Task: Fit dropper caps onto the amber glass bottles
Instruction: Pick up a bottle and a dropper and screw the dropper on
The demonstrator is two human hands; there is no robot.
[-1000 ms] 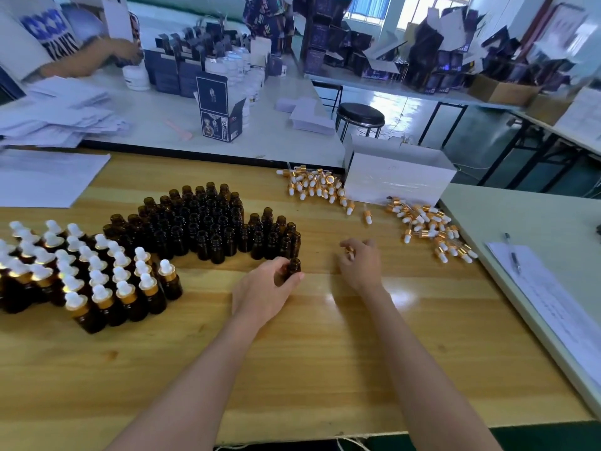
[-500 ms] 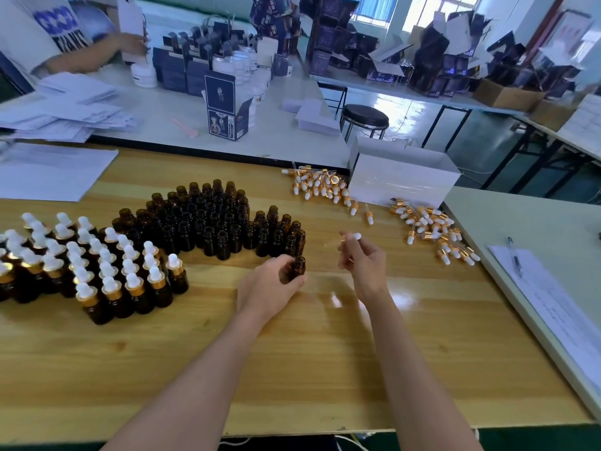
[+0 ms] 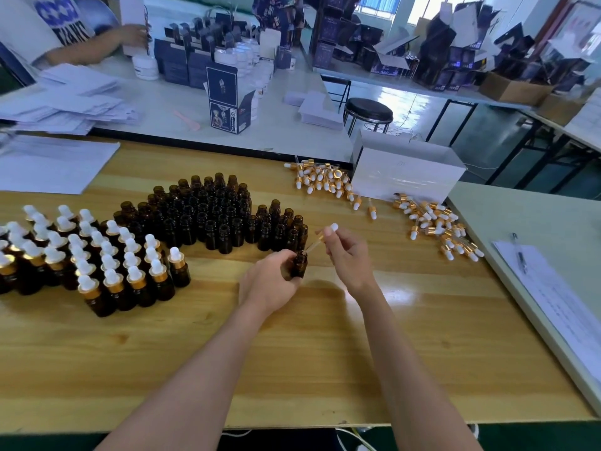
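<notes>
**Dropper cap at the bottle mouth, not yet seated; batch under half done.**

The left hand (image 3: 270,281) grips one open bottle (image 3: 299,263) upright at mid-bench, fingers (image 3: 286,255) curled round its body; whether its base rests on the bench (image 3: 325,353) cannot be told. The right hand (image 3: 349,255) pinches a cap (image 3: 327,231) at its collar, tilted, with the white bulb up and the pipette tip at the bottle mouth. Done: a block of capped bottles (image 3: 97,255) stands at the left. Left to do: a larger cluster of open bottles (image 3: 211,209) behind the hands, with loose caps in two piles (image 3: 322,180) (image 3: 435,222) on either side of the white box (image 3: 406,174). By this layout, fewer than half the bottles appear capped, and the cap supply looks ample.
</notes>
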